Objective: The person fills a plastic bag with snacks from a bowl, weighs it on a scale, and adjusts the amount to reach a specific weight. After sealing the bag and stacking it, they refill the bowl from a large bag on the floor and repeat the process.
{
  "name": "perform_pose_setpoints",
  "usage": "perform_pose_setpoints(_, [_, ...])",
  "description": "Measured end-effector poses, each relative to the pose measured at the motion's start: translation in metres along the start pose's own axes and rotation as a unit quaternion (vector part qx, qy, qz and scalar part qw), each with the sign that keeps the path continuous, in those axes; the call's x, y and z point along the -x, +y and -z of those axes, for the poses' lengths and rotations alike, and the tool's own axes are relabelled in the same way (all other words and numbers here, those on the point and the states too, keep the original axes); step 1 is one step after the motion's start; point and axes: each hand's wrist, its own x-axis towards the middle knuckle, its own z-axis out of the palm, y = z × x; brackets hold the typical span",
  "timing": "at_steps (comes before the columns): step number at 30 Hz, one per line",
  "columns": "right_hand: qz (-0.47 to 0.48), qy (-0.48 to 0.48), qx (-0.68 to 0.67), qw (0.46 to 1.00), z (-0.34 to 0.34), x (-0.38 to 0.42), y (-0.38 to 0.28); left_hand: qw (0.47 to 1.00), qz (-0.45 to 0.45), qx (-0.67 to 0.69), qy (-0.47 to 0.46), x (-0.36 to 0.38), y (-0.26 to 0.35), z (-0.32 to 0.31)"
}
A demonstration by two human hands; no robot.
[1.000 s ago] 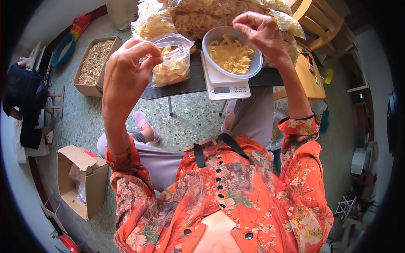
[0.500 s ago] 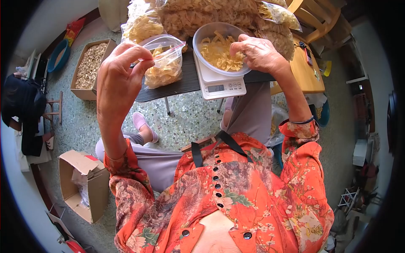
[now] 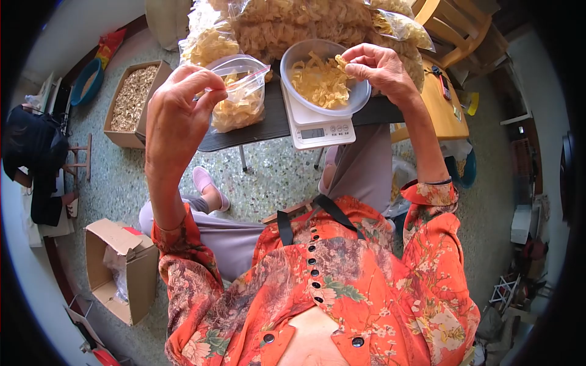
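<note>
My left hand (image 3: 185, 113) pinches the rim of a clear zip bag (image 3: 241, 107), whose mouth stands open. Pale yellow dried strips fill its lower part. To its right, a clear plastic bowl (image 3: 360, 100) rests on a white digital scale (image 3: 323, 134). More dried strips (image 3: 320, 79) lie in the bowl. Over the bowl's right rim is my right hand (image 3: 381, 70), with a small piece of dried strip (image 3: 340, 60) between thumb and fingers. The figures on the scale's display are too small to read.
Filled bags of dried strips (image 3: 299, 24) are piled at the back of the dark table (image 3: 268, 125). A cardboard box of dried pieces (image 3: 149, 134) stands on the floor at left, an open carton (image 3: 143, 280) nearer. A wooden chair (image 3: 455, 39) is at right.
My right hand has lifted out of the bowl to its right rim, now with a strip piece in the fingers. My left hand keeps its pinch on the bag.
</note>
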Motion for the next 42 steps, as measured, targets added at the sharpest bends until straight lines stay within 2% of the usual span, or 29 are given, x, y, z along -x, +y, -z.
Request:
perform_pose_setpoints(1, [-0.023,0.014,-0.059,0.998,-0.001,0.004,-0.008,1.0,-0.002,0.011,0.005,0.0,0.0,-0.001])
perform_pose_setpoints(3, [-0.025,0.008,-0.081,0.996,-0.006,0.005,-0.022,1.0,0.002,0.015,0.017,0.0,-0.001,-0.002])
perform_pose_setpoints(6, [0.077,0.031,-0.186,0.979,-0.034,0.004,-0.059,0.997,-0.043,0.019,0.061,-0.002,-0.001,-0.005])
perform_pose_setpoints(7, [0.08,0.027,-0.19,0.978,-0.047,0.0,-0.068,0.997,-0.041,0.013,0.063,-0.001,-0.001,-0.005])
perform_pose_setpoints(9, [0.171,0.073,-0.154,0.971,-0.07,-0.008,-0.085,0.997,-0.035,0.036,0.054,0.0,0.0,-0.004])
perform_pose_setpoints(10, [0.175,0.045,-0.13,0.975,-0.079,-0.012,-0.091,0.999,-0.031,0.014,0.019,0.0,0.001,0.001])
perform_pose_setpoints(11, [0.192,0.047,-0.142,0.97,-0.092,-0.017,-0.095,0.999,-0.03,0.012,0.021,0.0,0.001,0.002])
perform_pose_setpoints(13, [0.215,0.044,-0.045,0.975,-0.11,-0.025,-0.095,0.999,-0.032,0.009,0.019,0.001,0.0,0.003])
perform_pose_setpoints(15, [0.218,0.04,-0.054,0.974,-0.117,-0.028,-0.091,0.999,-0.027,0.005,0.021,0.0,0.001,0.004])
perform_pose_setpoints(18, [0.257,0.128,0.029,0.957,-0.112,-0.026,-0.091,0.998,-0.037,0.01,0.044,-0.001,-0.004,0.003])
perform_pose_setpoints(19, [0.255,0.134,-0.036,0.957,-0.105,-0.027,-0.083,0.996,-0.054,0.019,0.064,-0.001,-0.006,0.001])
perform_pose_setpoints(21, [0.172,0.15,-0.017,0.973,-0.082,-0.02,-0.073,0.997,-0.048,0.028,0.057,0.0,-0.004,0.001])
perform_pose_setpoints(23, [0.159,0.154,0.015,0.975,-0.06,-0.011,-0.057,0.997,-0.052,0.005,0.065,0.0,-0.004,0.001])
perform_pose_setpoints(25, [0.138,0.093,0.168,0.972,-0.041,-0.003,-0.034,0.996,-0.06,0.021,0.066,-0.001,-0.007,-0.002])
perform_pose_setpoints(27, [0.144,0.063,0.193,0.968,-0.028,0.003,-0.018,0.997,-0.048,0.014,0.055,0.0,-0.005,0.0])
perform_pose_setpoints(29, [0.13,0.018,0.351,0.927,-0.021,0.009,-0.011,0.997,-0.046,0.013,0.053,0.0,-0.005,-0.001])
perform_pose_setpoints(31, [0.111,0.002,0.374,0.921,-0.018,0.01,-0.005,0.998,-0.021,0.019,0.049,0.001,-0.003,-0.002])
perform_pose_setpoints(33, [0.156,-0.008,0.462,0.873,-0.016,0.008,0.0,1.0,-0.015,0.01,0.025,0.001,-0.001,0.001])
perform_pose_setpoints(35, [0.145,-0.019,0.472,0.869,-0.016,0.002,0.003,1.0,-0.008,0.001,0.001,0.001,0.0,0.0])
perform_pose_setpoints(37, [0.135,-0.03,0.482,0.865,-0.019,-0.001,0.007,0.998,-0.046,0.011,0.046,0.0,0.001,-0.004])
perform_pose_setpoints(42, [0.162,-0.019,0.489,0.857,-0.02,-0.005,0.014,0.998,-0.05,-0.004,0.043,-0.001,0.003,-0.002])
